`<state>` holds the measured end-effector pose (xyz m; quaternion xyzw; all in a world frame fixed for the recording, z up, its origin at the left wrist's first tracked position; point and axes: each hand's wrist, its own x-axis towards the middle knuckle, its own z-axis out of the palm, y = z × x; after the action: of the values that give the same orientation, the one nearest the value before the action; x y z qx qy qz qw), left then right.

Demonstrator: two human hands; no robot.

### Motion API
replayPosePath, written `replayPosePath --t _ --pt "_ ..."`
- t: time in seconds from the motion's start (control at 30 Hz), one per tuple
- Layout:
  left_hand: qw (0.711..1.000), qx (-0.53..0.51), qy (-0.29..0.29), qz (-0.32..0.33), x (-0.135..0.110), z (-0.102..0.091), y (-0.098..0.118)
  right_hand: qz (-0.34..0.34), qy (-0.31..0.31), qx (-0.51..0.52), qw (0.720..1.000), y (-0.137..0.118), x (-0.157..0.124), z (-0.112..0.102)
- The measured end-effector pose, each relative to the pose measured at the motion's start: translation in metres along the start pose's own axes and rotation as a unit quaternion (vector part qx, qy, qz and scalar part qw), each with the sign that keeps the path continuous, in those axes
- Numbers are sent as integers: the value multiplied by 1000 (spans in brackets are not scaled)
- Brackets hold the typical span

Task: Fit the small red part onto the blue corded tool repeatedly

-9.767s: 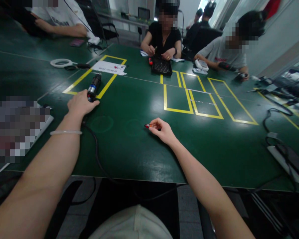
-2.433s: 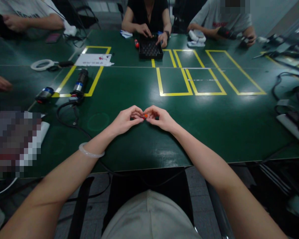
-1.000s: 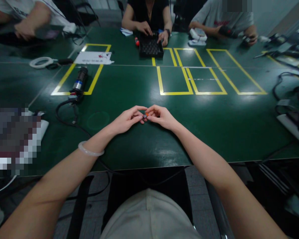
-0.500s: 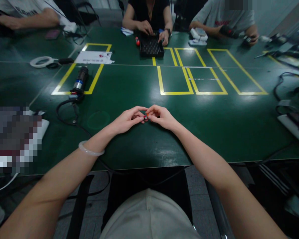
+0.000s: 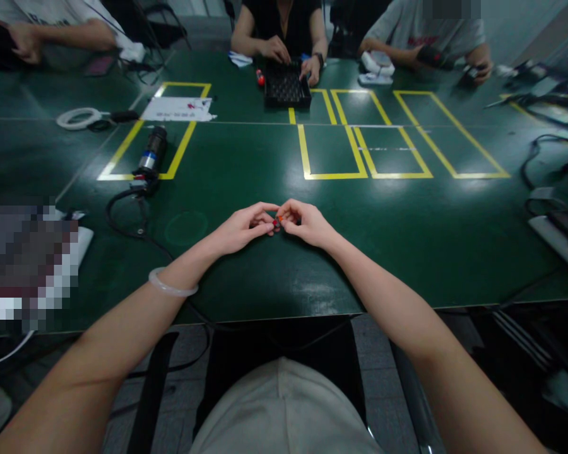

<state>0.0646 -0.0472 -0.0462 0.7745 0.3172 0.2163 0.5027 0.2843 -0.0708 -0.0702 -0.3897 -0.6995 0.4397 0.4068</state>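
Note:
My left hand (image 5: 250, 226) and my right hand (image 5: 307, 222) meet fingertip to fingertip just above the green table (image 5: 265, 277). Pinched in the left fingers is a small red piece (image 5: 275, 223), mostly covered by the thumb. A small orange piece (image 5: 280, 218) shows between the right thumb and fingers. Both are too small to name, and I cannot tell whether they are joined. A pale bangle (image 5: 173, 285) circles my left wrist.
A black cylindrical tool (image 5: 151, 151) with a cable lies left, inside yellow tape. Across the table, a person works over a black compartment tray (image 5: 287, 91). A white cable coil (image 5: 78, 118) and a torn paper (image 5: 177, 108) lie far left. Cables (image 5: 534, 164) run along the right.
My hands stay in nearly the same place; the small pieces between the fingertips have turned slightly, with less grey showing. At the far left, another person's hand has shifted.

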Motion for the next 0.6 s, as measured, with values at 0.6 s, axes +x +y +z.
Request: replayPosePath --t 0.6 --pt "1000 0 -1 -1 0 1 0 -22 2 -8 1000 1 0 1"
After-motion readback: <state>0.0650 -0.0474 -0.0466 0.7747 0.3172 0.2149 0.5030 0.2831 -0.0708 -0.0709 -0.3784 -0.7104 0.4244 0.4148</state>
